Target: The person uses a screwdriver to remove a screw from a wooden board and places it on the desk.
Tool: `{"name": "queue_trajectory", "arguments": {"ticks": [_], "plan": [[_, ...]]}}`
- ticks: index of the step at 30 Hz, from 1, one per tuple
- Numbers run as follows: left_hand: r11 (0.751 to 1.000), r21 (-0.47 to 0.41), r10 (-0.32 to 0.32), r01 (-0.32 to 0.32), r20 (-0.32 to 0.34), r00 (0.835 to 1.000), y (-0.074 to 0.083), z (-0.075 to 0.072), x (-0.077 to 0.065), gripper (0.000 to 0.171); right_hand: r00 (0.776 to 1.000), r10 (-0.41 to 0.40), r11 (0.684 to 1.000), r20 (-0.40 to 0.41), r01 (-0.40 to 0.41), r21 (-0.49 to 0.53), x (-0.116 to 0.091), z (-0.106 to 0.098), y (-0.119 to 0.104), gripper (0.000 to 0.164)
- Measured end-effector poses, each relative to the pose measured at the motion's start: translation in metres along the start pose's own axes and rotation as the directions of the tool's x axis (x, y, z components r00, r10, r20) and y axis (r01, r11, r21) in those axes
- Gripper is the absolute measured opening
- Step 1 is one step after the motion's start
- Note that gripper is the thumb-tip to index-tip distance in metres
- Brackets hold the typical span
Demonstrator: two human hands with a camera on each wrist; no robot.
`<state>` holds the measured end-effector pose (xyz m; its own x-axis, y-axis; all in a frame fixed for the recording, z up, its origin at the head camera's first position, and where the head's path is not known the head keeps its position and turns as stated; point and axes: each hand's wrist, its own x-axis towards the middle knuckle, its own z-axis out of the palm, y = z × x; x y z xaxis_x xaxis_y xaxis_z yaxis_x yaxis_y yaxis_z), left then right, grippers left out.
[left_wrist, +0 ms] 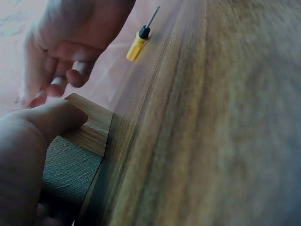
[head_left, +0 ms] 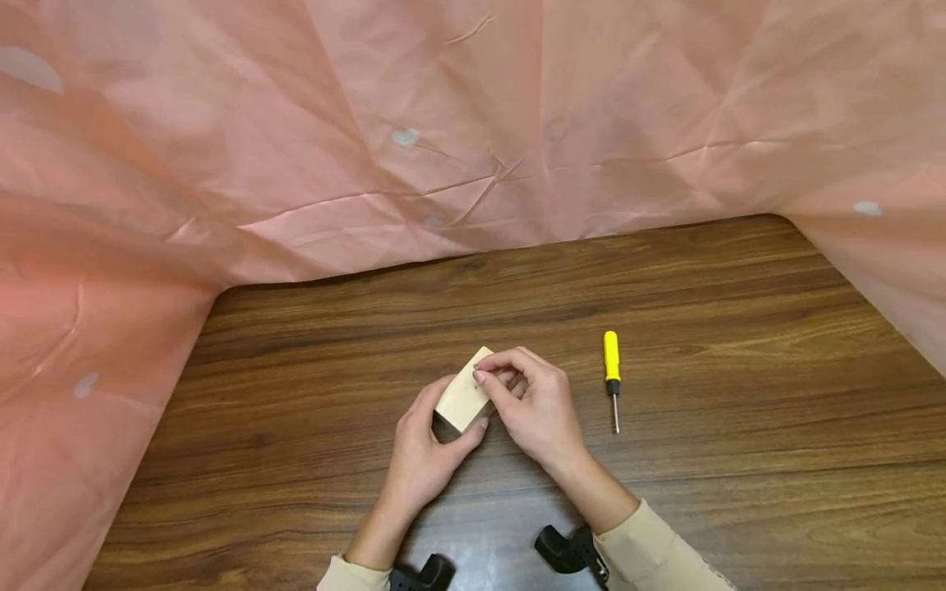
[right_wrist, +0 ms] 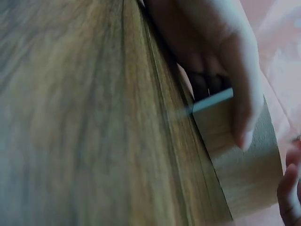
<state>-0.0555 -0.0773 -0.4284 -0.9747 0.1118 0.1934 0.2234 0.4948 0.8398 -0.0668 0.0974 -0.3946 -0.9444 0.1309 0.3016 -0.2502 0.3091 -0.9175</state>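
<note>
My left hand [head_left: 424, 447] grips a pale wooden block [head_left: 460, 404] from its near left side, with the thumb along the edge facing me. The block stands on the table, its long top face up and slanting away to the right. Over the far part of that face, my right hand [head_left: 535, 402] pinches a small screw [head_left: 476, 367] between thumb and index finger. Most of the screw is hidden by the fingertips. In the left wrist view the thumb [left_wrist: 61, 117] presses against the block's side [left_wrist: 96, 134].
A screwdriver [head_left: 612, 365] with a yellow handle lies right of my hands, shaft towards me. The brown wood-grain table [head_left: 296, 394] is bordered at the back and sides by a hanging pink cloth [head_left: 443, 123]. Black wrist camera mounts [head_left: 562, 550] sit at both cuffs.
</note>
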Motion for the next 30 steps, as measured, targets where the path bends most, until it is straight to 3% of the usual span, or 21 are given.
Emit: {"name": "queue_trajectory", "arguments": {"ticks": [3, 5, 8, 11, 13, 19, 26, 30], "plan": [[1.0, 0.005, 0.007, -0.007, -0.006, 1.0, 0.0, 0.0, 0.002, 0.061, 0.991, 0.116, 0.993, -0.067, -0.116, -0.001, 0.005, -0.01, 0.003, 0.009], [1.0, 0.008, 0.013, -0.012, -0.01, 1.0, 0.0, 0.0, 0.003, 0.061, 0.971, 0.219, 0.975, -0.099, -0.22, 0.0, 0.009, -0.017, 0.006, 0.011], [1.0, 0.015, 0.016, -0.015, -0.012, 1.0, 0.0, -0.002, 0.004, 0.061, 0.93, 0.353, 0.935, -0.1, -0.355, -0.007, 0.015, -0.024, 0.01, 0.013], [1.0, 0.018, 0.01, -0.01, -0.009, 1.0, 0.0, -0.004, 0.004, 0.062, 0.905, 0.419, 0.902, -0.071, -0.423, -0.079, 0.017, -0.029, 0.013, 0.015], [1.0, 0.016, 0.004, -0.004, -0.008, 1.0, 0.001, -0.004, 0.004, 0.062, 0.909, 0.413, 0.893, -0.054, -0.416, -0.173, 0.018, -0.031, 0.014, 0.016], [1.0, 0.01, 0.004, -0.004, -0.006, 1.0, 0.0, -0.002, 0.005, 0.063, 0.955, 0.288, 0.842, -0.071, -0.288, -0.456, 0.017, -0.029, 0.023, 0.014], [1.0, 0.016, 0.009, -0.009, -0.004, 1.0, -0.005, -0.002, 0.003, 0.062, 0.968, 0.23, 0.782, -0.102, -0.246, -0.573, 0.014, -0.019, 0.032, 0.017], [1.0, 0.019, -0.016, 0.016, -0.003, 1.0, -0.008, -0.001, -0.002, 0.062, 0.971, 0.222, 0.784, -0.09, -0.233, -0.576, 0.011, -0.018, 0.034, 0.021]]}}
